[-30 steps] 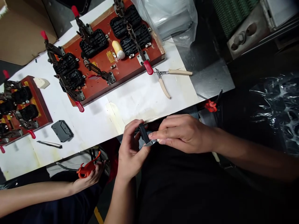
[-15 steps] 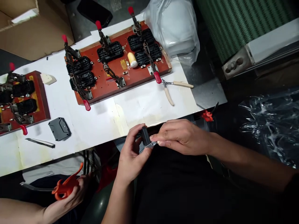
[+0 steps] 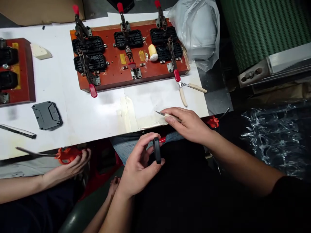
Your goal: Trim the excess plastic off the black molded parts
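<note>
My left hand (image 3: 142, 163) grips a small black plastic part (image 3: 157, 150) by its edges, fingers above and thumb below. The part is turned edge-on, so its faces are mostly hidden. In my right hand (image 3: 188, 124) is a craft knife (image 3: 173, 117) with a pale handle, its pointed blade aimed left over the white table edge. The two hands are apart, and the blade does not touch the part.
Red toggle clamps hold black parts on a brown fixture board (image 3: 114, 79); a second board (image 3: 25, 71) stands left. Pliers (image 3: 194, 87), a grey cover (image 3: 47, 116) and a bag of parts (image 3: 196, 35) are on the table. A co-worker's hand (image 3: 79, 161) holds an orange air gun (image 3: 66, 156).
My right hand has moved the knife up and away from the part, to the table edge. My left hand has turned the part upright. The lower middle clamp's handle has shifted in view.
</note>
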